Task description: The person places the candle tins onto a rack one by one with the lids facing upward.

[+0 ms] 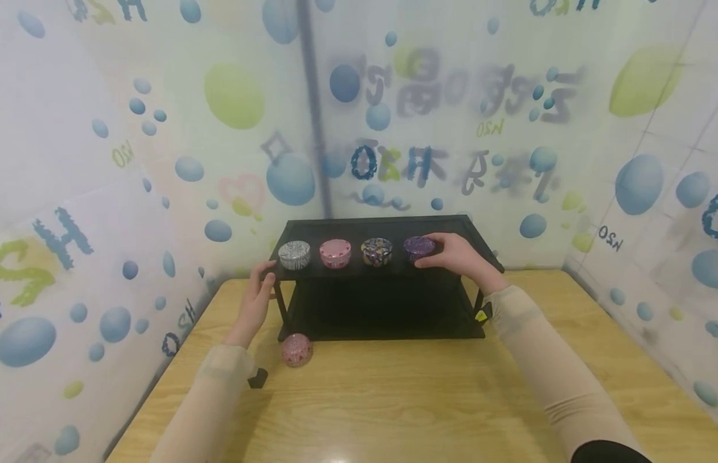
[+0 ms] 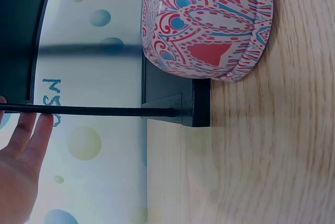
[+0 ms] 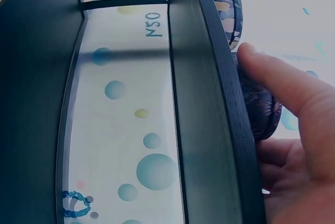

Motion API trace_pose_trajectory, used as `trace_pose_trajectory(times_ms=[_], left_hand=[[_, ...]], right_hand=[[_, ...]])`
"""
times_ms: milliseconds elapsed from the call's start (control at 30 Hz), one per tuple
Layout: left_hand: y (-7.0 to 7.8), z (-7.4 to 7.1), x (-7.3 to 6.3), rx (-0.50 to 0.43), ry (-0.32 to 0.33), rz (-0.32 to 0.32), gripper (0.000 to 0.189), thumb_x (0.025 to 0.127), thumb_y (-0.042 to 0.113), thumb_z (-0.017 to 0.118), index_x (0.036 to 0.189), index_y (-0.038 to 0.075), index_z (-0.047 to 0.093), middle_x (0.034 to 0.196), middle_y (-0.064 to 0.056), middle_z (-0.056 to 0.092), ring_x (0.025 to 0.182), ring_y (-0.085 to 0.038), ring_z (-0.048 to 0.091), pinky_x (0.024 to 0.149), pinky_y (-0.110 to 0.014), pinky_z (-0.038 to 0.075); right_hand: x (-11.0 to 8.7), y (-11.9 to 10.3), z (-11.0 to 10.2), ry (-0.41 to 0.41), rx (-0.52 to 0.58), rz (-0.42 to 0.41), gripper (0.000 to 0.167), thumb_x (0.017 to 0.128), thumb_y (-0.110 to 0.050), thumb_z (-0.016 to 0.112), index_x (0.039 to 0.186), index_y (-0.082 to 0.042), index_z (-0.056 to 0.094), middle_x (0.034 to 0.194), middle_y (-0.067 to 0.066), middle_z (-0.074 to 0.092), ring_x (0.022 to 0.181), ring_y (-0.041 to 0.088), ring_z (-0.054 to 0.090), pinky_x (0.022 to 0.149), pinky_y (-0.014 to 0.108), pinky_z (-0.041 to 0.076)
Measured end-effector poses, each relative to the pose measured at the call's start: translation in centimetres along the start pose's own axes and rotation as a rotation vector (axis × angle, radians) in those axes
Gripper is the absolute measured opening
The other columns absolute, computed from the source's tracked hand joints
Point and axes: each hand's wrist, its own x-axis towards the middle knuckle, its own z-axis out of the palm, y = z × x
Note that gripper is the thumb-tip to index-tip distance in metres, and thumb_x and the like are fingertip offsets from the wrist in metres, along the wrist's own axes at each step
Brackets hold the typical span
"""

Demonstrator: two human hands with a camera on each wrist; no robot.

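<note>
At the right end of a row on the upper board of a black two-tier shelf [image 1: 347, 273] sits a purple round tin [image 1: 419, 248]. My right hand [image 1: 459, 257] pinches it, the thumb in front and the fingers on its far side. My left hand [image 1: 257, 299] touches the shelf's left front corner, its fingers fairly straight against the thin post [image 2: 104, 111]. Along the row stand a black-and-white patterned tin [image 1: 294, 256], a pink tin [image 1: 335, 254] and a dark multicoloured tin [image 1: 376, 253]. A red-and-white patterned tin [image 2: 209, 30] rests on the table by the shelf's left front foot.
The shelf stands on a wood-grain table [image 1: 382, 399], its back close to a patterned curtain [image 1: 370, 128]. Similar curtain walls rise at left and right. The lower board [image 1: 382, 315] lies beneath the row of tins.
</note>
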Motion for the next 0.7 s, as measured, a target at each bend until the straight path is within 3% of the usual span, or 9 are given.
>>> trace_pose_trajectory(times_ms=[133,700], left_hand=[[-1.01,0.24,0.29,-0.013,0.011,0.006,0.042,0.106,0.03,0.036,0.143,0.01,0.033,0.152,-0.018,0.028,0.12,-0.041,0.047,0.088,-0.059,0.046],[-0.85,0.25,0.06,-0.026,0.008,0.013,0.044,0.106,0.033,0.036,0.143,0.01,0.032,0.151,-0.021,0.027,0.12,-0.044,0.045,0.089,-0.066,0.043]], right_hand=[[0.02,0.25,-0.11,-0.007,-0.008,-0.004,0.074,0.08,-0.033,0.08,0.138,0.002,0.049,0.129,0.022,0.056,0.114,0.034,0.053,0.094,0.05,0.045],[-0.18,0.1,-0.27,-0.029,0.002,0.0,0.079,0.08,-0.032,0.079,0.142,0.002,0.043,0.135,0.024,0.052,0.119,0.036,0.05,0.098,0.052,0.043]])
